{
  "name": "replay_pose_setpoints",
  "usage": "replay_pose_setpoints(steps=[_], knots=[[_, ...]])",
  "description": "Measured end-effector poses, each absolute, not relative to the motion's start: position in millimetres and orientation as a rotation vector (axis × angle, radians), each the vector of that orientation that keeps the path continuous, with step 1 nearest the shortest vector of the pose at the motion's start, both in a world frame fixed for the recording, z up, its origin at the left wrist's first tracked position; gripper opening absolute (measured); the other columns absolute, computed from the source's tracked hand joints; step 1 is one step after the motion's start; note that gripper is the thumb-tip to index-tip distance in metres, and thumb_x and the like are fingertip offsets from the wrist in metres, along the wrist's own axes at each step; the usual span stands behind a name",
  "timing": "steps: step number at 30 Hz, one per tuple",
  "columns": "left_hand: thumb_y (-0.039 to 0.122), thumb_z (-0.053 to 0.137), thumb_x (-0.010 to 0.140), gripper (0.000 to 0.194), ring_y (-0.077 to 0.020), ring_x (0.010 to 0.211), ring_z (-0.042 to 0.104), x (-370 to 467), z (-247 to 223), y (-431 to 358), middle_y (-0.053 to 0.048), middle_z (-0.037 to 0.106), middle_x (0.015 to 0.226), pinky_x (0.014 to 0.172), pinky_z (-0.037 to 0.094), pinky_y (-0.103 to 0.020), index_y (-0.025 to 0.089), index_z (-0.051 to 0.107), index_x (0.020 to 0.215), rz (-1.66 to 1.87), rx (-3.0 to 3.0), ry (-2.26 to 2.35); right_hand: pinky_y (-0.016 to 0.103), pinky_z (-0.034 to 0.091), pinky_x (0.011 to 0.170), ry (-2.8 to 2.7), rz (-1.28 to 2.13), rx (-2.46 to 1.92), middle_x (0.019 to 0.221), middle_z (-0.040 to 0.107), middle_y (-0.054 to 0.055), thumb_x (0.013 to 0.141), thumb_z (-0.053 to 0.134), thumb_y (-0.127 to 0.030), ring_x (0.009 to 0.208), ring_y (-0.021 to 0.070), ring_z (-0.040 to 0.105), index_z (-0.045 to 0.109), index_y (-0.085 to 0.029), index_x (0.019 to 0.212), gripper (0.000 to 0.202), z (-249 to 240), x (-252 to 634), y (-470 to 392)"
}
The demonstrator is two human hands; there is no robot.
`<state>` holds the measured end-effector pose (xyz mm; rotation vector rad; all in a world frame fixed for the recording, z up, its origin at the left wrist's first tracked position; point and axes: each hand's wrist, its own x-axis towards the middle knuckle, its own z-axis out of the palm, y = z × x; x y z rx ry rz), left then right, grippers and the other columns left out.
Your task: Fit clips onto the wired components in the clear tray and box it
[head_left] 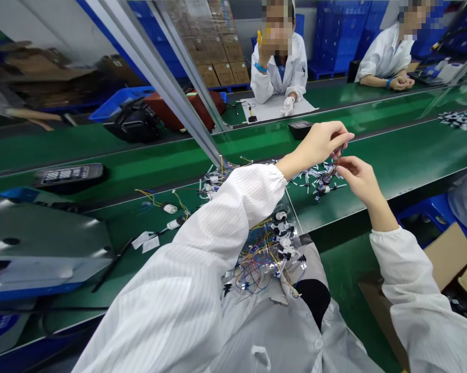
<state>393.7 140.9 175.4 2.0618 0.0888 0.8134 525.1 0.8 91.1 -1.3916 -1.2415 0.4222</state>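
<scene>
My left hand reaches across above the green bench, thumb and fingers pinched on thin coloured wires. Just below it, my right hand pinches the same wires. Under my fingers lies a pile of small black-and-white parts with wires and white strips; whether the held wires join a part there, I cannot tell. A clear plastic tray near my lap bears several white-and-black parts with tangled red, blue and yellow leads.
More wired parts and white paper tags lie left of my arm. A metal post slants up from the bench. A machine stands at left, a cardboard box at lower right. Two people in white coats sit opposite.
</scene>
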Motion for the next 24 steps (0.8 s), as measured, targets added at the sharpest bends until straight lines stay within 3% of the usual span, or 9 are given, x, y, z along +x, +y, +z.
replay_pose_setpoints(steps=[4, 10, 15, 18, 24], knots=[[0.041, 0.061, 0.104, 0.033, -0.0086, 0.056, 0.058, 392.6, 178.6, 137.7, -0.001, 0.066, 0.068, 0.060, 0.046, -0.025, 0.017, 0.060, 0.080, 0.880, 2.087, 0.089, 0.039, 0.064, 0.084, -1.266, 0.334, -1.411, 0.093, 0.078, 0.003, 0.083, 0.081, -0.036, 0.085, 0.0212, 0.074, 0.076, -0.024, 0.095, 0.018, 88.4, 519.0, 6.4], [0.044, 0.058, 0.105, 0.035, -0.0102, 0.062, 0.059, 385.4, 183.0, 146.7, -0.002, 0.066, 0.071, 0.064, 0.045, -0.027, 0.018, 0.060, 0.082, 1.022, 2.147, 0.148, 0.037, 0.065, 0.081, -1.167, 0.065, -1.445, 0.093, 0.080, 0.004, 0.084, 0.077, -0.031, 0.082, 0.0205, 0.076, 0.078, -0.023, 0.101, 0.019, 98.0, 516.2, -2.2], [0.048, 0.056, 0.106, 0.037, -0.0099, 0.060, 0.057, 385.9, 183.4, 150.7, -0.003, 0.067, 0.075, 0.063, 0.044, -0.027, 0.018, 0.061, 0.083, 1.105, 2.131, 0.173, 0.040, 0.063, 0.087, -1.230, -0.148, -1.560, 0.092, 0.080, 0.004, 0.085, 0.075, -0.027, 0.081, 0.0216, 0.076, 0.079, -0.024, 0.095, 0.011, 112.0, 514.7, -11.6], [0.048, 0.055, 0.106, 0.037, -0.0091, 0.058, 0.057, 389.1, 182.7, 151.0, -0.002, 0.068, 0.076, 0.063, 0.044, -0.027, 0.018, 0.061, 0.084, 1.126, 2.103, 0.166, 0.039, 0.064, 0.083, -1.217, -0.037, -1.510, 0.088, 0.079, 0.003, 0.085, 0.076, -0.029, 0.080, 0.0212, 0.076, 0.077, -0.024, 0.093, 0.009, 114.0, 514.4, -11.6], [0.046, 0.056, 0.106, 0.035, -0.0093, 0.059, 0.058, 390.5, 183.8, 147.0, -0.002, 0.068, 0.076, 0.065, 0.047, -0.028, 0.018, 0.062, 0.085, 1.107, 2.074, 0.134, 0.032, 0.060, 0.058, -1.055, 0.471, -1.242, 0.085, 0.076, 0.004, 0.091, 0.073, -0.039, 0.059, 0.0150, 0.069, 0.074, -0.022, 0.101, 0.019, 109.3, 518.3, -4.4]])
